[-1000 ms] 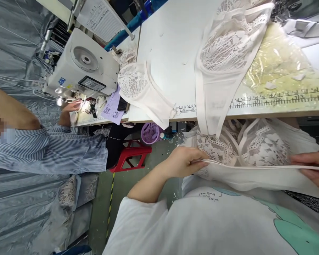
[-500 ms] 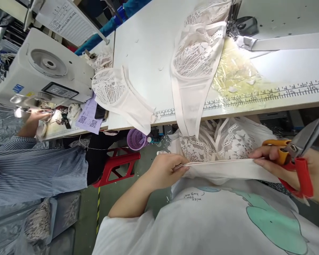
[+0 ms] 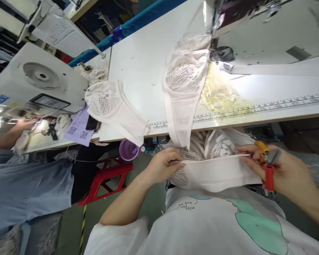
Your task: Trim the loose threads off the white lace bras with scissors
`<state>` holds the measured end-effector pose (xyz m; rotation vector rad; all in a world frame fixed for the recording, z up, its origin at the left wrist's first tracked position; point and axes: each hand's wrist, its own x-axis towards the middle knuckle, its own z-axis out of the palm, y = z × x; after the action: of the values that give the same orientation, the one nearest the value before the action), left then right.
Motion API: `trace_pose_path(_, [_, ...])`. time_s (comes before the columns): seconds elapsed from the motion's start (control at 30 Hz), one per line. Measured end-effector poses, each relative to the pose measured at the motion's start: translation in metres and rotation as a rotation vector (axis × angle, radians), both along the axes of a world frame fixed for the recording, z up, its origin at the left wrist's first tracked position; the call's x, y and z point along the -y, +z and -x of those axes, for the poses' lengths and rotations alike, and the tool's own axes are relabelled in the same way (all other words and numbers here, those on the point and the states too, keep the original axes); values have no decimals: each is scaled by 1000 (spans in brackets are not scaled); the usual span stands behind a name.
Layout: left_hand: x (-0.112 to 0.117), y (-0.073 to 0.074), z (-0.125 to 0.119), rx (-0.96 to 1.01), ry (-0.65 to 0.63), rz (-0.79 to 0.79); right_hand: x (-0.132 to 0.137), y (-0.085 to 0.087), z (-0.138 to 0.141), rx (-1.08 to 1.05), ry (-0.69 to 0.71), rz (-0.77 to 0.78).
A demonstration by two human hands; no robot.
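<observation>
My left hand (image 3: 165, 165) pinches the left end of a white fabric band (image 3: 215, 171) stretched across my lap. My right hand (image 3: 279, 170) grips the band's right end and also holds scissors (image 3: 268, 164) with red and orange handles. Behind the band, white lace garment pieces (image 3: 218, 145) hang from the table edge into my lap. Another lace piece (image 3: 184, 76) lies on the white table (image 3: 138, 71) and runs up under the sewing machine's needle area (image 3: 219, 53).
A second lace piece (image 3: 108, 102) drapes over the table's left front corner. A ruler strip (image 3: 281, 105) runs along the front edge. At left a person in a striped shirt (image 3: 29, 191) works at another sewing machine (image 3: 34, 76). A red stool (image 3: 106, 177) and purple basket (image 3: 127, 150) stand below.
The view has swung right and up, showing more of the sewing machine. My right hand with the scissors has moved inward, so the band held between my hands is shorter.
</observation>
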<state>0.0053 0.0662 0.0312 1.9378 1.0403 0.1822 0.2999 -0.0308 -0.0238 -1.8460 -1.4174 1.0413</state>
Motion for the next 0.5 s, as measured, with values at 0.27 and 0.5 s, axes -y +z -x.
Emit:
trace_pose_path(0.27, [-11,3,-2,29,-33,13,-20,11,5,-285,-46,50])
trace_pose_path(0.5, [-15,6,-6,-77,-38,0,-25,13,6,-365,-110,-37])
